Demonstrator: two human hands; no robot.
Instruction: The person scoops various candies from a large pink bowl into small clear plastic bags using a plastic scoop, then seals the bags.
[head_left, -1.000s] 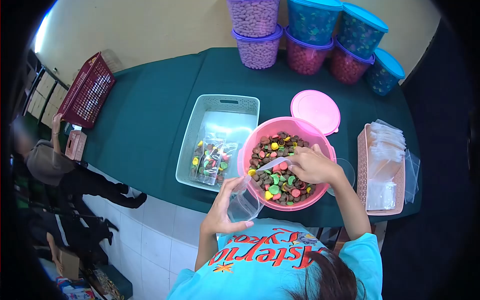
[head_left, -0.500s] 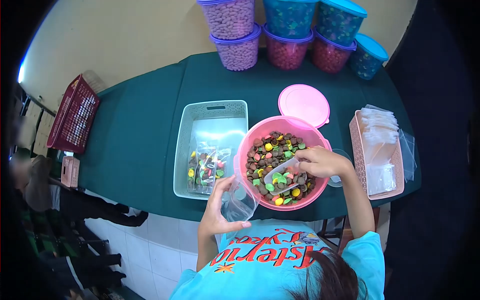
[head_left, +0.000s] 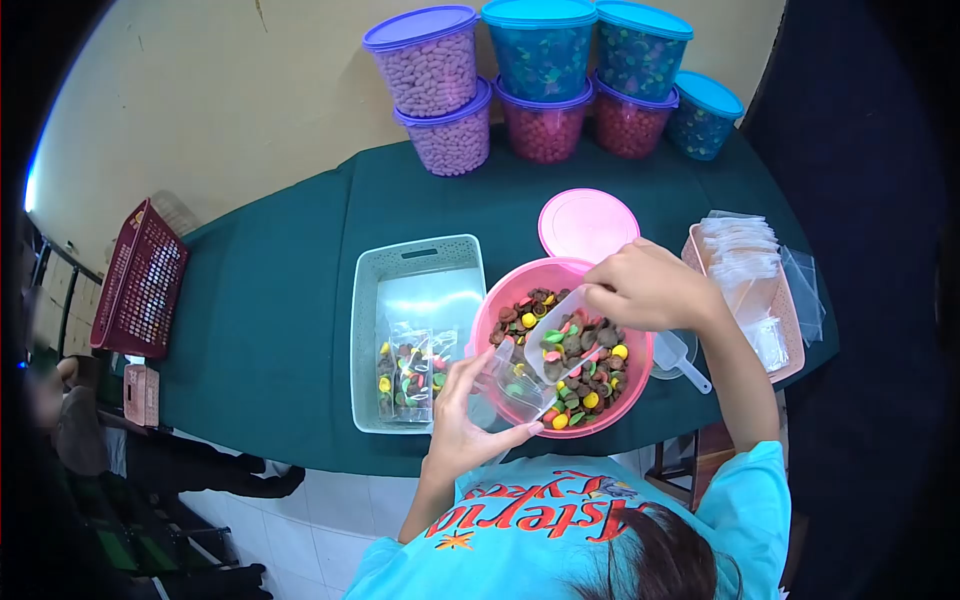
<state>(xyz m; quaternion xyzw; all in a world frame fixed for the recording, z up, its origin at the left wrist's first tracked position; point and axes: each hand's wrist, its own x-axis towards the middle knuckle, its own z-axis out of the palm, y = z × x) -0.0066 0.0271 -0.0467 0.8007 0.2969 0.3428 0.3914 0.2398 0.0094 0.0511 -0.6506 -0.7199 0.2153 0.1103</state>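
My right hand (head_left: 655, 287) grips a translucent scoop (head_left: 548, 328) loaded with brown, green and pink candies. The scoop tilts down over the pink tub (head_left: 482, 318), its lip right at the mouth of a clear plastic bag (head_left: 520, 392). That bag is held by my left hand (head_left: 468, 412), thumb and fingers spread around its opening, at the tub's near left rim. Brown, yellow, green and pink candies (head_left: 590, 400) fill the tub. Left of it, a pale green basket (head_left: 365, 330) contains several filled clear packets (head_left: 412, 385).
A pink lid (head_left: 588, 225) lies behind the tub. On the right, a pink basket (head_left: 790, 335) holds stacked clear bags (head_left: 740, 245), near a white scoop (head_left: 685, 365). Lidded candy tubs (head_left: 540, 50) are stacked along the wall. A maroon basket (head_left: 140, 285) stands far left, with a person (head_left: 85, 430) beyond.
My right hand has lifted the loaded scoop out of the candies and tilted it toward the bag. My left hand has brought the bag rightward over the tub's rim.
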